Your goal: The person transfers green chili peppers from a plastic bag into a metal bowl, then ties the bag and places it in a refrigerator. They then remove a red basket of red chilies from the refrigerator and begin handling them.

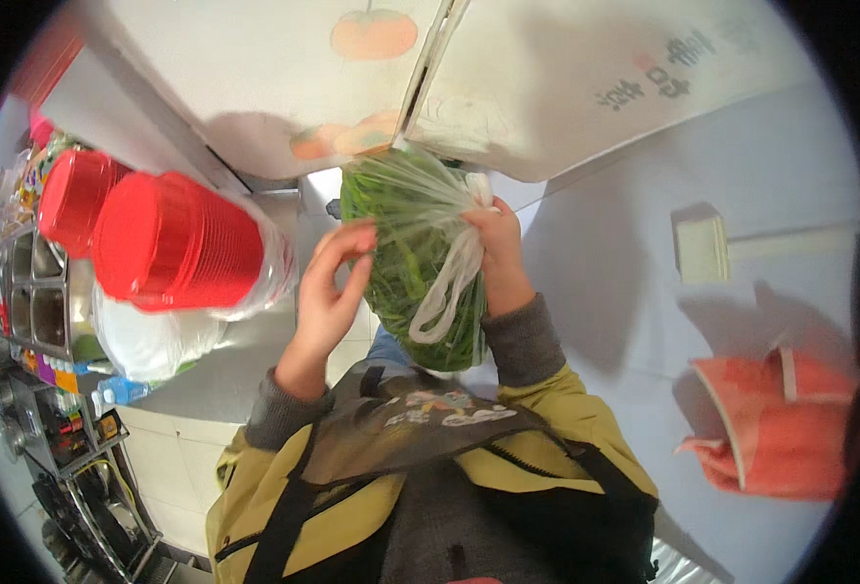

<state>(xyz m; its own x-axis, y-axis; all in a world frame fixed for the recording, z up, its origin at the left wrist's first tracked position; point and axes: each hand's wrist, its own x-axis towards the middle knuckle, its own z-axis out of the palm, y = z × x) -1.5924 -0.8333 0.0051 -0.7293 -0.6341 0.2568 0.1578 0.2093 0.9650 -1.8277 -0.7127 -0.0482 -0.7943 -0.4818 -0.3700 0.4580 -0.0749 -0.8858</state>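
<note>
A clear plastic bag (408,270) full of green vegetables, perhaps peppers or beans, hangs in front of my body. My right hand (499,233) grips the gathered neck of the bag, where its white handles (448,292) are bunched; one handle loop droops across the bag's side. At the bag's left side is my left hand (339,277), fingers apart and curved, with nothing held in it. Its fingertips are beside the plastic; I cannot tell if they touch it.
Stacked red plastic containers (182,241) stand on the steel counter (255,365) at left, near a metal tray with compartments (47,292). Ahead are white doors (269,80) with fruit pictures. A wall switch (700,248) and a hanging red cloth (780,431) are on the right.
</note>
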